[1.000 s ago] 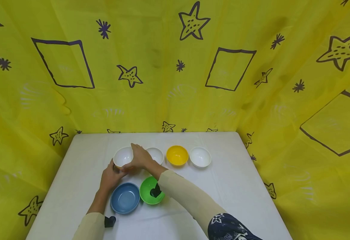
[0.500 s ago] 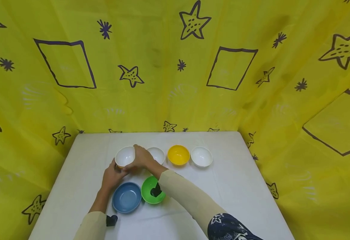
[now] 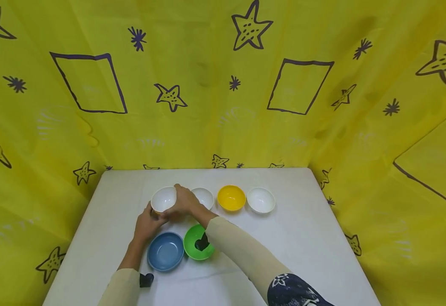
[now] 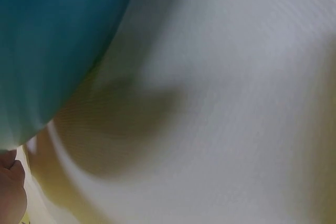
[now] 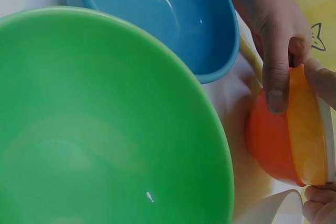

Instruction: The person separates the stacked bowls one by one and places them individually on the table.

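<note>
Both hands are at a stack of nested bowls at the left of the table's back row. A white bowl (image 3: 163,199) is on top; the right wrist view shows a yellow bowl (image 5: 307,135) below it and an orange-red bowl (image 5: 270,140) outermost. My left hand (image 3: 146,223) grips the stack from the near left, its thumb (image 5: 275,80) along the orange-red bowl's side. From the right, my right hand (image 3: 184,202) spans the stack, with thumb and fingers at opposite sides near the rim. The left wrist view mostly shows the blue bowl's side (image 4: 47,40).
Right of the stack stand a white bowl (image 3: 204,198), a yellow bowl (image 3: 231,198) and another white bowl (image 3: 261,200). Nearer are a blue bowl (image 3: 165,251) and a green bowl (image 3: 196,250), partly under the right forearm. Yellow patterned cloth (image 3: 207,136) surrounds the white table (image 3: 303,255).
The whole scene has shifted slightly right in the head view. Both hands keep hold of the bowl stack, with little visible movement against the other bowls.
</note>
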Action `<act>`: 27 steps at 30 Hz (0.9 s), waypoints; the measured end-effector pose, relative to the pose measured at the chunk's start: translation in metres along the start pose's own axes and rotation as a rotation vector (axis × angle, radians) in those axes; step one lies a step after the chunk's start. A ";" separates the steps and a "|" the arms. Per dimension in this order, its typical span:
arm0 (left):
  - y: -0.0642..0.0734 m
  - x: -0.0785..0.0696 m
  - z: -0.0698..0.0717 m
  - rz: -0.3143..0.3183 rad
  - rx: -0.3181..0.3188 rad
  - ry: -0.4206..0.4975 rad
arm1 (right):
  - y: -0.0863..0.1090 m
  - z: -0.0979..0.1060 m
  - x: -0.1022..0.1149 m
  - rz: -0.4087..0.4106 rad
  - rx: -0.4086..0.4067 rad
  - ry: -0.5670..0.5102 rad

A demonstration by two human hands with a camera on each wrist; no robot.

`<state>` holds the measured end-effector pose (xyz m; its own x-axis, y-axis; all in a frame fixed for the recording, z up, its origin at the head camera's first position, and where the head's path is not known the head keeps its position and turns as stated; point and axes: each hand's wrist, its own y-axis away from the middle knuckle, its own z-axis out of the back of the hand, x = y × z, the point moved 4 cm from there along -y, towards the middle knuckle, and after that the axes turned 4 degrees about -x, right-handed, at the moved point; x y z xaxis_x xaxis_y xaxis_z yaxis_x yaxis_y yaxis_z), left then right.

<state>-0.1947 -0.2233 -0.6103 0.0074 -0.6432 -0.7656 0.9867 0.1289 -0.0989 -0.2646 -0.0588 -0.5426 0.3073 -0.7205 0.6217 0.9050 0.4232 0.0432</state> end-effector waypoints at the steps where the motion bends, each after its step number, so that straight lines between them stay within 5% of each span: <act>1: 0.000 0.000 0.000 0.002 0.001 -0.003 | -0.001 0.000 0.000 -0.001 0.002 0.001; 13: -0.002 -0.006 -0.002 0.005 0.015 -0.036 | -0.004 0.006 0.002 0.021 0.027 0.001; 27: 0.000 -0.003 -0.002 0.032 0.036 -0.013 | 0.008 0.020 0.010 0.093 -0.075 -0.053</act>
<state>-0.1947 -0.2202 -0.6097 0.0410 -0.6489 -0.7598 0.9911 0.1227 -0.0513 -0.2602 -0.0517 -0.5202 0.3771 -0.6489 0.6609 0.8931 0.4436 -0.0741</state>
